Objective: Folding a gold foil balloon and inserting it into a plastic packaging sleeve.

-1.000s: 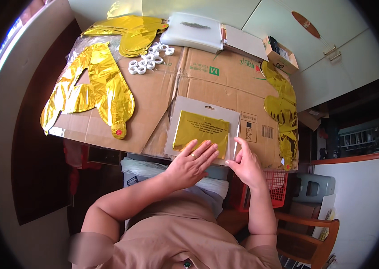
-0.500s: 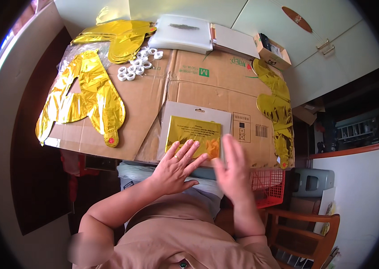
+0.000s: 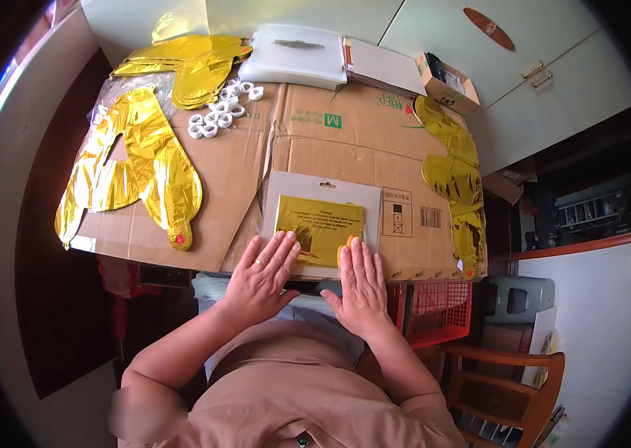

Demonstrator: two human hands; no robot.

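A folded gold foil balloon [image 3: 321, 228] with dark print on it lies flat on a pale hang-hole package [image 3: 297, 183], close to the near edge of the cardboard. Flat on its lower left corner rests my left hand [image 3: 262, 270], fingers stretched out and a ring on one finger. My right hand [image 3: 362, 287] lies at the lower right corner, palm down with straight fingers. Orange shows beside its fingertips, apparently a reflection in the foil. Neither hand grasps anything. The package's lower edge is partly hidden beneath the hands.
Cardboard [image 3: 323, 157] covers the table. An A-shaped gold balloon [image 3: 132, 168] lies left, another gold balloon [image 3: 454, 168] right. Small white rolls [image 3: 215, 119], more gold foil [image 3: 200, 75], clear plastic sleeves [image 3: 297, 60] and a small box [image 3: 457, 93] sit farther back. A red basket [image 3: 439, 306] stands below.
My right hand has come down from its blurred position above the foil to its lower right corner. My left hand has slid left and nearer to me, off the middle of the foil.
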